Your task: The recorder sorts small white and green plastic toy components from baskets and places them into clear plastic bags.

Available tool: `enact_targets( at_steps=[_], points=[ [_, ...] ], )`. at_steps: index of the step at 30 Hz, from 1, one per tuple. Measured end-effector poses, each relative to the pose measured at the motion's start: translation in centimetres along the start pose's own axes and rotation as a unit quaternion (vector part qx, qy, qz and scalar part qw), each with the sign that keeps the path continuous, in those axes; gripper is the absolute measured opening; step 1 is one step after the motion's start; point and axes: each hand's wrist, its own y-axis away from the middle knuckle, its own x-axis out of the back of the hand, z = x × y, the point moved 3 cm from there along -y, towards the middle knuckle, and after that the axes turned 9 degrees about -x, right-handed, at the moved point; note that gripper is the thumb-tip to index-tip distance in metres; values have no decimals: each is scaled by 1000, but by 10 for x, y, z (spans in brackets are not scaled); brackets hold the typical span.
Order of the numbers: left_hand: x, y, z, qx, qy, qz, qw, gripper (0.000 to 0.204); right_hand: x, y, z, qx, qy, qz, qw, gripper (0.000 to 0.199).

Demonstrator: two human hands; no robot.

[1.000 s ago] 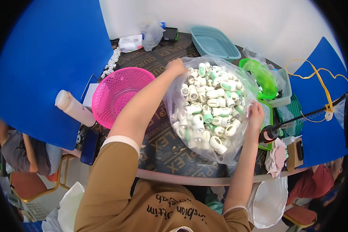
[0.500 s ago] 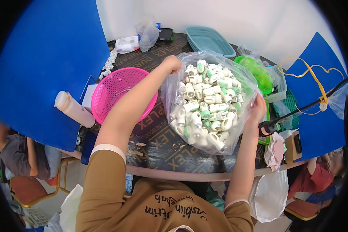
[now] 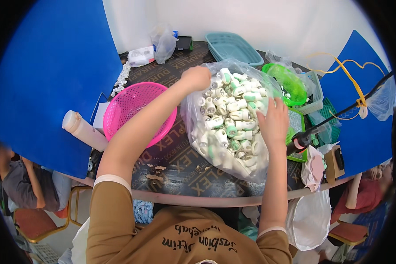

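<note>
A clear plastic bag point(image 3: 192, 132) stands with its mouth spread, full of small white and pale green plastic pieces point(image 3: 236, 116). They have rounded bodies, and some show a round metallic or clear end; their exact kind is hard to make out. My left hand point(image 3: 198, 78) is closed on the bag's rim at the far left of the mouth, its fingertips partly hidden. At the right side of the opening, my right hand point(image 3: 275, 121) lies over the bag's edge, fingers stretched and apart, thumb pointing in toward the pieces. Nothing shows held in it.
A pink perforated basket point(image 3: 119, 105) sits left of the bag, beside a white bottle point(image 3: 81, 130). Blue-grey trays point(image 3: 233, 49) are behind. Right are a green basket point(image 3: 290, 83), a green tray point(image 3: 298, 123) and a black rod point(image 3: 325, 127) with a yellow tie. Blue partitions flank the table.
My right hand has come off the bag's right rim and moved inward and up over its edge, fingers spreading. My left hand stays on the rim, and the bag's right side has sagged inward.
</note>
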Motion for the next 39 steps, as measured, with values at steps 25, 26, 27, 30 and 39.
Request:
enact_targets(
  at_steps=[25,26,27,30,39],
  points=[
    [-57,-43,-117,123,213,-107,963,19,-173,-99,-69,12,-184,-245,952,17],
    [-49,-47,-118,182,302,-68,933,17,-160,-89,-66,46,-181,-276,943,16],
    [-43,-47,-119,239,387,-28,890,15,-148,-78,-65,80,-177,-305,932,16],
    [-32,-40,-83,215,466,49,857,15,-123,-50,-62,112,-109,-366,917,16],
    [16,-15,-33,97,516,152,837,16,-113,-90,-62,73,-147,-253,953,22]
  ],
)
